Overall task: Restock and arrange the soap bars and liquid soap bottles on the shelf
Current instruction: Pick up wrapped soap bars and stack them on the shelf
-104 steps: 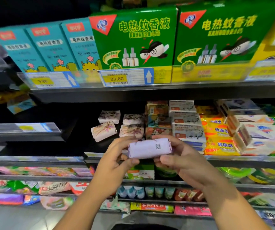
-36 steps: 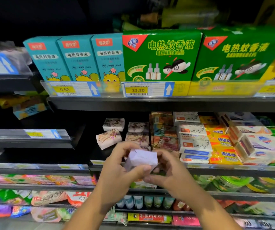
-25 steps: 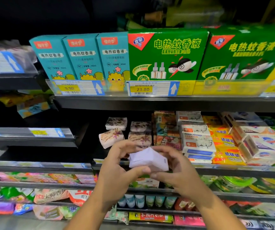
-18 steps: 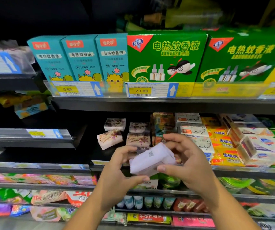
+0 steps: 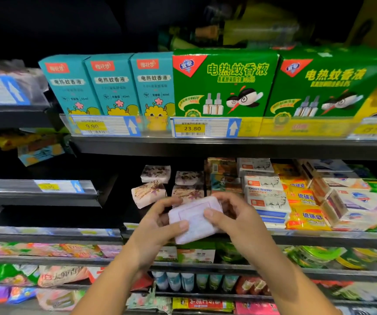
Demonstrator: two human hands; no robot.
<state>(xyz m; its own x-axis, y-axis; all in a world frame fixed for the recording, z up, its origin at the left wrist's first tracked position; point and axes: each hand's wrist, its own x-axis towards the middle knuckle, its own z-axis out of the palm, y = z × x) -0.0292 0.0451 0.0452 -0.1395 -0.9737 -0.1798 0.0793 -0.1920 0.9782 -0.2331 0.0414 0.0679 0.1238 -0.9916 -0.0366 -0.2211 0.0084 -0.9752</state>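
Soap bar: I see a pale purple soap bar (image 5: pixel 193 218), flat side facing me, in front of the soap shelf (image 5: pixel 319 238).
Left hand: the left hand (image 5: pixel 155 228) grips its left end, thumb on top.
Right hand: the right hand (image 5: pixel 237 220) grips its right end, thumb on top.
Behind: flowery wrapped soaps (image 5: pixel 148 195) sit on the shelf.
Above: big green boxes (image 5: pixel 225 85).

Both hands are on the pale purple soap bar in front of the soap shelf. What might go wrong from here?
1. The soap bar is pinched at its ends by the left hand and right hand, clear of the shelf: a slip could drop it.
2. The floral-wrapped bar behind sits tilted; sliding this one in may knock it.
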